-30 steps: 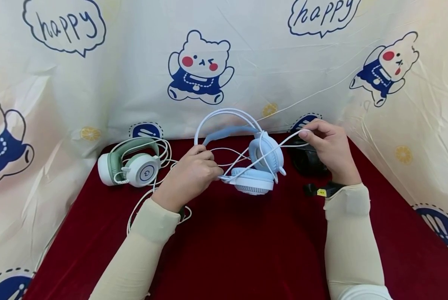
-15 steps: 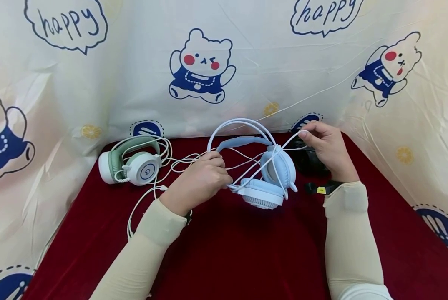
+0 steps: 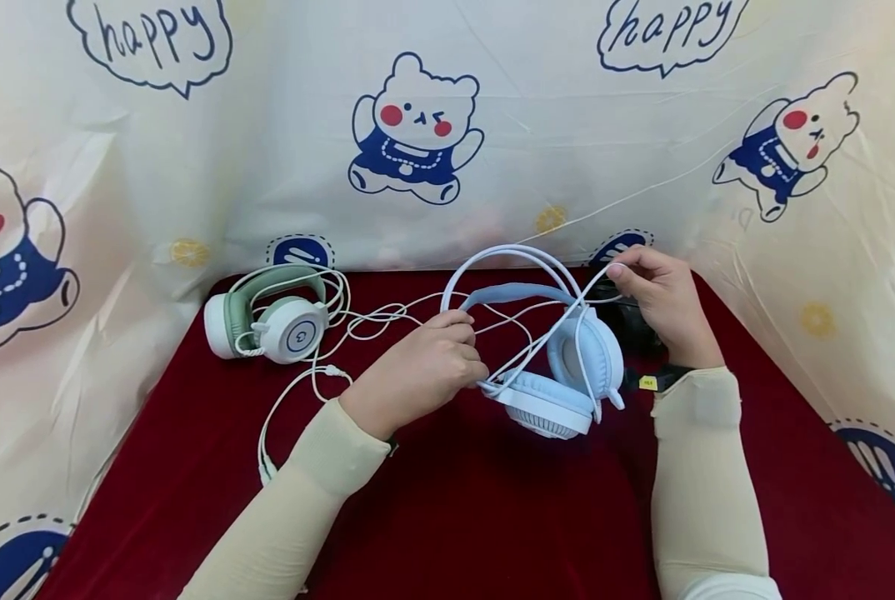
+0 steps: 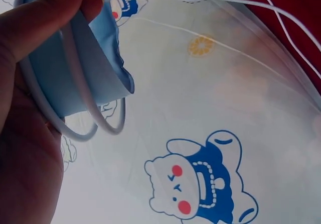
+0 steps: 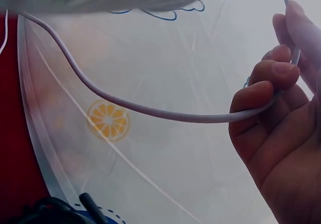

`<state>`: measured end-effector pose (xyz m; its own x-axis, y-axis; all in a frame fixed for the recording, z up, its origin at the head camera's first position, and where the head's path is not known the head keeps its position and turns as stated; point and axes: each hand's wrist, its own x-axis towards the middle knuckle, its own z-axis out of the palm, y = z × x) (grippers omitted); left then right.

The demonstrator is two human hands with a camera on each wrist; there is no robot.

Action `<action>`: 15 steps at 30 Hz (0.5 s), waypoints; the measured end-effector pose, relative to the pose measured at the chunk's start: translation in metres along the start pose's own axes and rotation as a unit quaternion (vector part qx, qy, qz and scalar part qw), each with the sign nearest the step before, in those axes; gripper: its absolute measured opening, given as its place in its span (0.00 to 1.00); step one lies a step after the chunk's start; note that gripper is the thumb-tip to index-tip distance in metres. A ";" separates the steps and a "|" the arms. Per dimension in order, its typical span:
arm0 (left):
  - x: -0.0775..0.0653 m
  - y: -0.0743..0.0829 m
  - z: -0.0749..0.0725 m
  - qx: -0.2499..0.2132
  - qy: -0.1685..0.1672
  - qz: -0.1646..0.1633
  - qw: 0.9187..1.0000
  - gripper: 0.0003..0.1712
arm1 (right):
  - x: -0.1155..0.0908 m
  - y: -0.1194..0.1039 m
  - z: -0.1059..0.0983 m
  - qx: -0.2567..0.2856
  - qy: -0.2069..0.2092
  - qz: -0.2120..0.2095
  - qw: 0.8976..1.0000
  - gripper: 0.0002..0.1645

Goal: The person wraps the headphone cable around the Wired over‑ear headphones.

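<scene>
A blue-and-white headset (image 3: 545, 410) was held at the middle of the tabletop (image 3: 507, 533), tilted, its headband uppermost and its two ear cups hanging toward the near side; it appeared raised off the red cloth. The left grip (image 3: 421, 362), a bare hand, was closed around the headband's left side, thumb against the bands. The right grip (image 3: 665, 304) pinched a white cable (image 5: 165, 115), which also passed through the curled lower fingers and bowed leftward. Strands ran taut across the ear cups between the two hands. As I judged it, the work stood partway: the headset was in hand and one stretch of cable gathered, while the crossing strands remained to be sorted and the headset to be laid down. To the left, a green-and-white headset (image 3: 292, 330) sat upright; thin leads lay loose between the two sets, their owner uncertain. Behind the right grip, partly hidden, was a black object (image 3: 631, 327). The tabletop's far edge met the printed backdrop (image 3: 552, 125) close behind the headset, and further cloth rose along both sides; the most generous room for moving lay nearest me, between the sleeves (image 3: 695, 483).
</scene>
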<state>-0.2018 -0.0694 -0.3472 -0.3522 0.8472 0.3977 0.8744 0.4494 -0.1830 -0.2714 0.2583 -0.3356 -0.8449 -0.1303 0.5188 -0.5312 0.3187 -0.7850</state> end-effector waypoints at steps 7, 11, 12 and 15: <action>0.001 0.002 -0.009 0.003 0.021 -0.001 1.000 0.10 | 0.002 0.007 0.000 -0.016 -0.002 0.008 1.000 0.08; 0.000 0.000 -0.009 0.006 0.030 0.000 1.000 0.10 | 0.003 0.009 0.000 -0.011 -0.007 0.005 1.000 0.08; -0.001 -0.001 -0.008 0.007 0.032 0.000 0.999 0.10 | 0.003 0.010 0.000 -0.007 -0.008 0.004 1.000 0.08; -0.002 -0.003 -0.007 0.007 0.038 -0.002 0.999 0.10 | 0.004 0.010 0.000 0.001 -0.009 0.002 1.000 0.09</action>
<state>-0.2015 -0.0746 -0.3410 -0.3290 0.8213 0.4661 0.8682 0.4572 -0.1928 -0.2797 0.2605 -0.3412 -0.8476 -0.1453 0.5103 -0.5285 0.3175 -0.7874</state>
